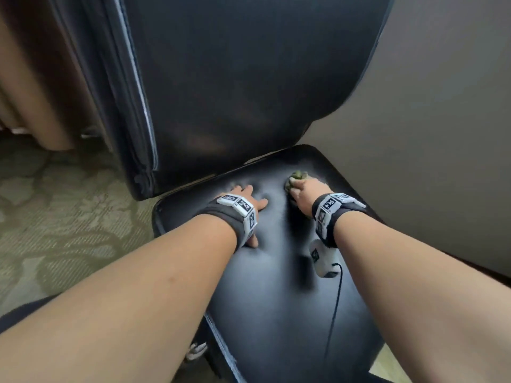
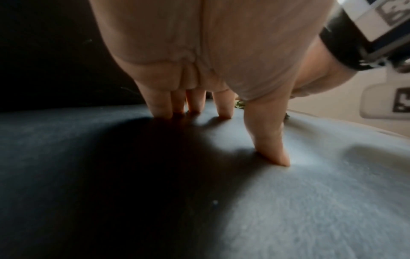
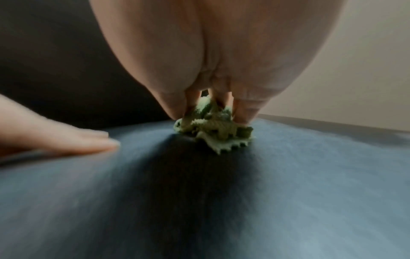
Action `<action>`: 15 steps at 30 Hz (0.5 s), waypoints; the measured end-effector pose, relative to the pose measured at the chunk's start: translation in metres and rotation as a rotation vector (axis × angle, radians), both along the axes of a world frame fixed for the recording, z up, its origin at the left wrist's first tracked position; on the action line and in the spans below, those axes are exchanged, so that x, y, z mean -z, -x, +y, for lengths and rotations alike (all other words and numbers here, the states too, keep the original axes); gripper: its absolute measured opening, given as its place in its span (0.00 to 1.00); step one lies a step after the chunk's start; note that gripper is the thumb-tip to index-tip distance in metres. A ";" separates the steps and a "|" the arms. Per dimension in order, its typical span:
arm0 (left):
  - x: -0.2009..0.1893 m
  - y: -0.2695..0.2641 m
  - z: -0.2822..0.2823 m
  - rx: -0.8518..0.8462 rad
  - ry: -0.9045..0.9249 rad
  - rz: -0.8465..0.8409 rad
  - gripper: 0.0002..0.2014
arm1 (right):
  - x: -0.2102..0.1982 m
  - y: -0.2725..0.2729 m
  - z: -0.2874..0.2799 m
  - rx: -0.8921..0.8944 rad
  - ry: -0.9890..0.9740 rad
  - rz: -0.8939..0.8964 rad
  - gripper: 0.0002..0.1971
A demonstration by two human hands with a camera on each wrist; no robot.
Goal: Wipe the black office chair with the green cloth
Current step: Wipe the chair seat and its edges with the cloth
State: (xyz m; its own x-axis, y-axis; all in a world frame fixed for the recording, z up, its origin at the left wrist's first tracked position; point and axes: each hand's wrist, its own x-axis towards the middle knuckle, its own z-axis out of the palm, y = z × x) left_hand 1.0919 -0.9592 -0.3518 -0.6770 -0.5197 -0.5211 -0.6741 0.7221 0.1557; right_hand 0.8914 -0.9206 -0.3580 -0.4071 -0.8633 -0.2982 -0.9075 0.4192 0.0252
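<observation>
The black office chair fills the head view, its seat (image 1: 282, 286) below and its backrest (image 1: 249, 78) rising behind. My right hand (image 1: 304, 190) grips the bunched green cloth (image 1: 297, 179) and holds it down on the far right part of the seat. In the right wrist view the cloth (image 3: 215, 133) shows crumpled under my curled fingers (image 3: 244, 112). My left hand (image 1: 244, 199) lies flat on the seat to the left of the cloth, fingers straight. The left wrist view shows those fingertips (image 2: 275, 154) pressing into the seat cushion (image 2: 288, 210).
A beige wall (image 1: 442, 134) stands close on the right of the chair. Patterned green carpet (image 1: 60, 217) covers the floor to the left, with tan curtains (image 1: 25, 92) behind it. A wrist camera and its black cable (image 1: 336, 297) hang over the seat.
</observation>
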 end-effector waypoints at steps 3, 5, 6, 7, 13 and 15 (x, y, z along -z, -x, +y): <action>-0.001 0.000 -0.001 -0.007 -0.013 0.003 0.55 | 0.004 -0.002 0.001 0.027 0.007 0.062 0.21; 0.002 0.001 -0.002 -0.047 -0.033 -0.028 0.58 | 0.001 -0.004 -0.007 0.047 -0.039 0.071 0.21; 0.005 0.003 -0.005 -0.057 -0.033 -0.034 0.60 | -0.003 -0.004 -0.011 0.059 -0.050 0.063 0.20; 0.001 0.004 -0.007 -0.058 -0.036 -0.051 0.59 | -0.006 -0.002 -0.015 0.063 -0.045 0.051 0.19; -0.024 0.050 0.000 0.116 0.066 -0.143 0.31 | -0.019 0.030 -0.050 0.100 0.179 -0.115 0.17; -0.018 0.060 0.001 0.094 0.094 -0.107 0.34 | -0.026 0.039 -0.069 0.134 0.248 -0.138 0.17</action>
State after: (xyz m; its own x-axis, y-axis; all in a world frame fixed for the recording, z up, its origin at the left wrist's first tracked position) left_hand 1.0318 -0.9577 -0.3341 -0.6684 -0.5062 -0.5450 -0.6118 0.7909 0.0158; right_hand 0.8524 -0.9895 -0.3323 -0.4923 -0.8582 -0.1454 -0.8318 0.5130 -0.2121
